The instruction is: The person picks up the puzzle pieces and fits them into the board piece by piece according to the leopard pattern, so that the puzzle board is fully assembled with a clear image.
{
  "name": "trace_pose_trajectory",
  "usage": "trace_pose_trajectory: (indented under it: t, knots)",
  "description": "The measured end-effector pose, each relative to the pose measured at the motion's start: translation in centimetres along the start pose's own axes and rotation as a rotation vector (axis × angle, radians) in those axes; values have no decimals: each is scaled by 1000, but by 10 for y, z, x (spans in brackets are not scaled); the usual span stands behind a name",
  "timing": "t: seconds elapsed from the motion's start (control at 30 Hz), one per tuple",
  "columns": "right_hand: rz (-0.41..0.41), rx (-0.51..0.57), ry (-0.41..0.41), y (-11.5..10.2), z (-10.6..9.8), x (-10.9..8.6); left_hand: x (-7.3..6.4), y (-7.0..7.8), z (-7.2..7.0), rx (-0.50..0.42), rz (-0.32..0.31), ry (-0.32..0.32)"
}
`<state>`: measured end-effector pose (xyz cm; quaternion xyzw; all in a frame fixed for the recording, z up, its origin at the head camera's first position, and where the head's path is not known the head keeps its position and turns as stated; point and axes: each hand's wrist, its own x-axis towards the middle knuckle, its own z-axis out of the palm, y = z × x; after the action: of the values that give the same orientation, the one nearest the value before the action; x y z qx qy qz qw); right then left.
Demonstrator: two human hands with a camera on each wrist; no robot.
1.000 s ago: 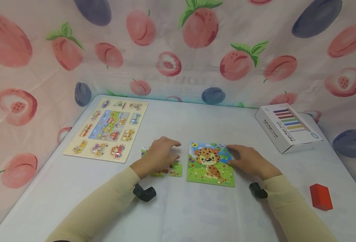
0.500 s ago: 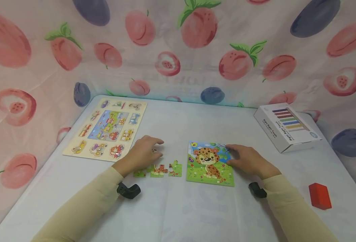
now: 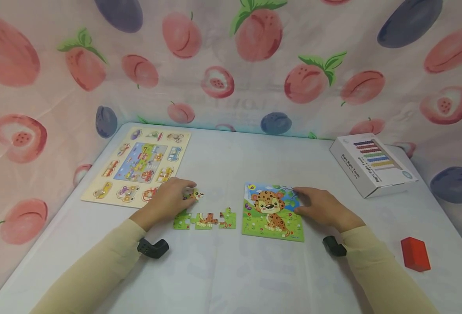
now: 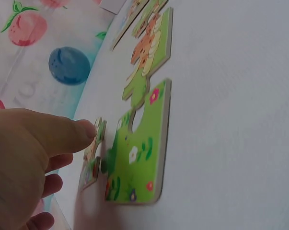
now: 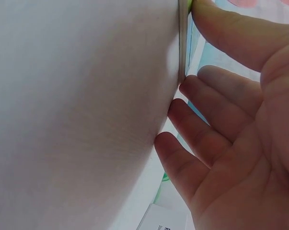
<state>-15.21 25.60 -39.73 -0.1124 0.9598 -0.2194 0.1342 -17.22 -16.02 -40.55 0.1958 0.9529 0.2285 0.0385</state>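
My left hand [image 3: 164, 198] reaches over loose jigsaw pieces, thumb and fingers apart around a piece with part of a leopard's face [image 3: 196, 195]. In the left wrist view the thumb [image 4: 70, 134] overlaps the far pieces [image 4: 90, 167]. Nearer lies a green flowered corner piece [image 4: 139, 153], beside a piece with the leopard's legs [image 3: 205, 221]. Another green piece [image 3: 227, 219] lies to their right. My right hand [image 3: 323, 207] rests at the right edge of a square leopard picture board [image 3: 273, 213], its thumb touching that edge and its fingertips on the table.
At the back left lies a wooden vehicle peg puzzle [image 3: 140, 165], partly behind my left hand. A white box [image 3: 372, 165] with coloured bars pictured on it stands at the back right. A red block [image 3: 415, 254] sits right of my right forearm. Fruit-patterned cloth [image 3: 254, 87] hangs behind.
My left hand has moved left over the loose pieces, uncovering the lower row and then the leopard-face piece. My right hand has stayed at the board's edge.
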Motion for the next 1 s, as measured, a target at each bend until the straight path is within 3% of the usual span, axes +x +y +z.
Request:
trace_pose_trajectory:
  t: [0.3,0.67,1.0]
  knots:
    - [1,4,0,0,0,0,-4,-10,-2,-6,-52,-10]
    - [0,10,2,0,1,-1,-10,-17,-3,6,-64,5]
    - [-18,21,10,2,1,-1,-4,-18,-4,0,-69,-12]
